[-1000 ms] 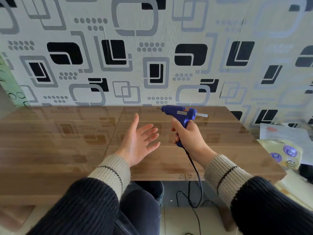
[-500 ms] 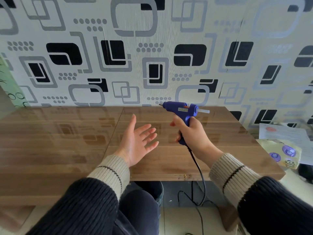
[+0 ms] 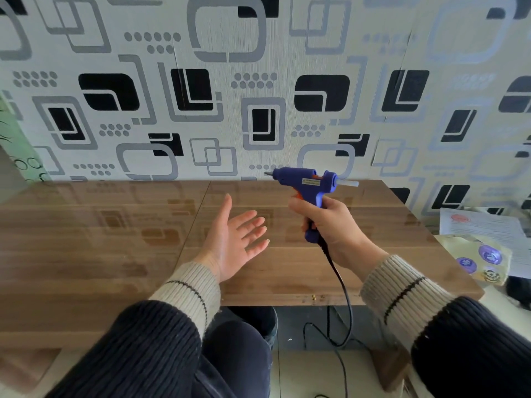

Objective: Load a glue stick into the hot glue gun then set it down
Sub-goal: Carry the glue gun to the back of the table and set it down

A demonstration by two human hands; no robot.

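Observation:
A blue hot glue gun point(image 3: 309, 183) is held upright above the wooden table point(image 3: 115, 225), nozzle pointing left. My right hand point(image 3: 330, 225) is shut around its handle, with a finger at the orange trigger. A clear glue stick point(image 3: 347, 183) sticks out of the back of the gun to the right. My left hand point(image 3: 235, 239) hovers over the table to the left of the gun, palm up, fingers spread, holding nothing.
The gun's black cord point(image 3: 342, 285) hangs over the table's front edge down to the floor. Papers point(image 3: 485, 228) and a yellow sticker sheet point(image 3: 482, 257) lie off the table's right end. A patterned wall point(image 3: 258, 81) stands right behind the table.
My right hand has lifted the glue gun slightly up and to the right. My left hand has stayed open in nearly the same place.

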